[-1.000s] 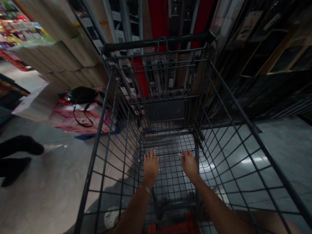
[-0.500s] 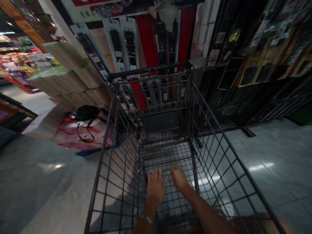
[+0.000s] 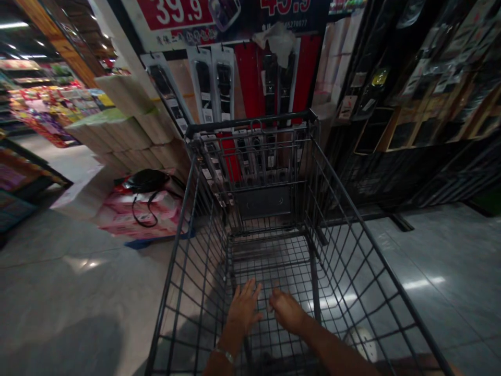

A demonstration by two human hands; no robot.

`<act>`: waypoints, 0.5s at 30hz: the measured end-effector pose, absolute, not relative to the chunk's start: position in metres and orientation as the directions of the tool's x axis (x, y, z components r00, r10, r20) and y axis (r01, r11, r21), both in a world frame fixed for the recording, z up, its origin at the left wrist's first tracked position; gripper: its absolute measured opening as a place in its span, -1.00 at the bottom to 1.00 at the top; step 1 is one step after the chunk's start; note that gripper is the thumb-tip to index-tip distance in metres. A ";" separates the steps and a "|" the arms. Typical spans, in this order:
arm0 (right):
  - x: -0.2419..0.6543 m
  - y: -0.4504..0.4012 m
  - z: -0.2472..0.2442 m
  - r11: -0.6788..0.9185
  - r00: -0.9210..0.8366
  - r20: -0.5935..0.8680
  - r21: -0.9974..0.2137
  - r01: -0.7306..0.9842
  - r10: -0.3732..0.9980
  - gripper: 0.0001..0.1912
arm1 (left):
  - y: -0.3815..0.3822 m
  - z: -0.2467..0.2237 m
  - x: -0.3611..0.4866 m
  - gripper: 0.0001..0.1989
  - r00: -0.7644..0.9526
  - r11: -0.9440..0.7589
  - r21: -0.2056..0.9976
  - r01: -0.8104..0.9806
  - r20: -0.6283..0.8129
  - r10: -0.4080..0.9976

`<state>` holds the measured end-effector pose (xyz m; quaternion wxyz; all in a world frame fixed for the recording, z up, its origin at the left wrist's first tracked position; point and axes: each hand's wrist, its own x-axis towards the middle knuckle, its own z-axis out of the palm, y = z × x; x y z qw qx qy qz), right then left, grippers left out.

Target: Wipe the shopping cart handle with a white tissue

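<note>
A dark metal shopping cart [image 3: 270,271] fills the middle of the view, its wire basket holding no goods. My left hand [image 3: 243,308] is open over the basket floor, fingers spread and palm down, with a band on its wrist. Just to its right, my right hand [image 3: 288,312] is closed, with thumb and fingertips drawn together. A faint pale spot shows at those fingertips, too small and blurred to name. The two hands are apart. Whether either one touches the wire floor, I cannot tell.
Packaged straps [image 3: 224,86] hang on a rack beyond the cart. At left, a black bag [image 3: 146,180] lies on pink packages [image 3: 129,211] beside stacked paper packs [image 3: 113,130]. A dark display [image 3: 415,117] stands at right. A white shoe [image 3: 362,342] shows through the wires.
The view has tilted up, bringing price signs into sight. Both hands sit slightly lower in the picture. Their poses stay much the same: left spread, right closed.
</note>
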<state>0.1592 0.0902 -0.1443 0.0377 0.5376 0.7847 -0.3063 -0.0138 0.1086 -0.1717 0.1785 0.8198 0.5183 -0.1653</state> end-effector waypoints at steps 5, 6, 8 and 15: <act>0.167 0.087 -0.150 0.378 -0.532 -0.363 -0.416 0.827 0.765 -0.66 | 0.103 -0.178 -0.021 -0.19 0.451 -0.438 0.134 0.889 -0.428 0.783; 0.168 0.091 -0.151 0.397 -0.545 -0.357 -0.411 0.821 0.758 -0.67 | 0.101 -0.178 -0.021 -0.18 0.455 -0.444 0.129 0.886 -0.420 0.785; 0.173 0.102 -0.154 0.378 -0.524 -0.345 -0.407 0.831 0.779 -0.68 | 0.098 -0.179 -0.020 -0.16 0.459 -0.452 0.119 0.884 -0.407 0.790; 0.184 0.151 -0.153 -0.047 -0.099 -0.346 -0.388 0.921 0.933 -0.64 | 0.092 -0.186 -0.022 -0.13 0.456 -0.428 0.163 0.889 -0.402 0.794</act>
